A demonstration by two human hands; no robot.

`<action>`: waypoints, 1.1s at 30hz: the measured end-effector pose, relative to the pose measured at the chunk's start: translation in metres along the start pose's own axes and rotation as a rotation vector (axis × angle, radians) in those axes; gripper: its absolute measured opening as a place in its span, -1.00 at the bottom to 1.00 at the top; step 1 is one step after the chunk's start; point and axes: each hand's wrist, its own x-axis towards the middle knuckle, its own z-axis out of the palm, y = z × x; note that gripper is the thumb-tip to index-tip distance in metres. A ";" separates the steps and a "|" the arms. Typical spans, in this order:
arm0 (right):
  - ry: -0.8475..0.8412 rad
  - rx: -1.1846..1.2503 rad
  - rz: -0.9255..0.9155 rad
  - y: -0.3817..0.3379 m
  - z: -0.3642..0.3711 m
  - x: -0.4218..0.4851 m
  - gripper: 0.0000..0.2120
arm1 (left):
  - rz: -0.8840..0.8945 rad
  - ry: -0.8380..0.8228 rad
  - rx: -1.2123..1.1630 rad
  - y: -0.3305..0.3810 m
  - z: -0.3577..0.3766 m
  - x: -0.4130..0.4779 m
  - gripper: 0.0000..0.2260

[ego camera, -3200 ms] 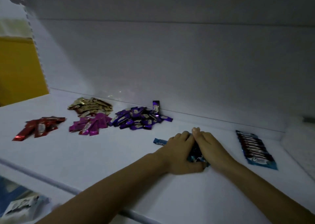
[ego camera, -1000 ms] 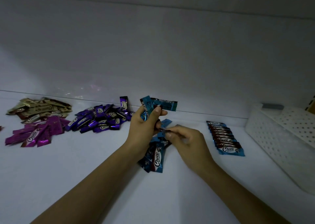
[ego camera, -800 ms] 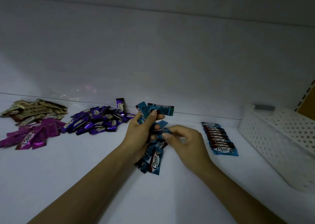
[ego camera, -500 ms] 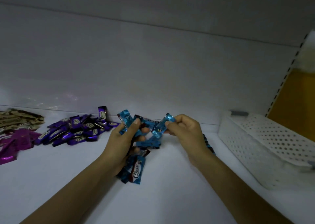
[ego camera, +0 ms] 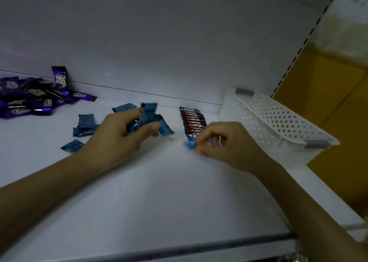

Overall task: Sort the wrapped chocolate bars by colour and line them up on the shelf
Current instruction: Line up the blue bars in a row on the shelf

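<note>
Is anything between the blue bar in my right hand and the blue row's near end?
Nothing visible: the right hand pinches the blue bar at the near end of the blue row; the white basket stands aside.

Glossy foil-like blue wrappers (ego camera: 151, 116); perforated, seemingly plastic basket (ego camera: 278, 122); smooth matt shelf (ego camera: 159, 192).

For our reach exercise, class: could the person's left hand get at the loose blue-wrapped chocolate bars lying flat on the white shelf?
Probably yes: the loose blue-wrapped chocolate bars lie right beside the left hand with nothing between, though it grips a bunch of blue bars.
</note>
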 end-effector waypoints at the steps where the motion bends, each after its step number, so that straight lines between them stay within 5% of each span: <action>1: -0.070 0.036 0.050 0.004 0.002 -0.005 -0.82 | 0.020 -0.037 0.032 0.000 0.003 -0.002 -0.84; 7: 0.030 0.083 0.127 0.020 -0.004 -0.008 -0.91 | 0.219 -0.109 0.249 -0.001 0.006 -0.003 -0.72; 12: -0.257 -0.017 0.146 0.025 0.001 -0.013 -0.75 | 0.248 -0.130 0.295 -0.002 0.005 -0.003 -0.77; 20: 0.102 -0.262 0.239 0.041 0.009 -0.005 -0.76 | 0.208 -0.118 0.312 0.001 0.005 -0.005 -0.78; 33: 0.213 -0.358 0.163 0.044 0.020 0.003 -0.72 | 0.204 -0.125 0.321 0.003 0.004 -0.008 -0.78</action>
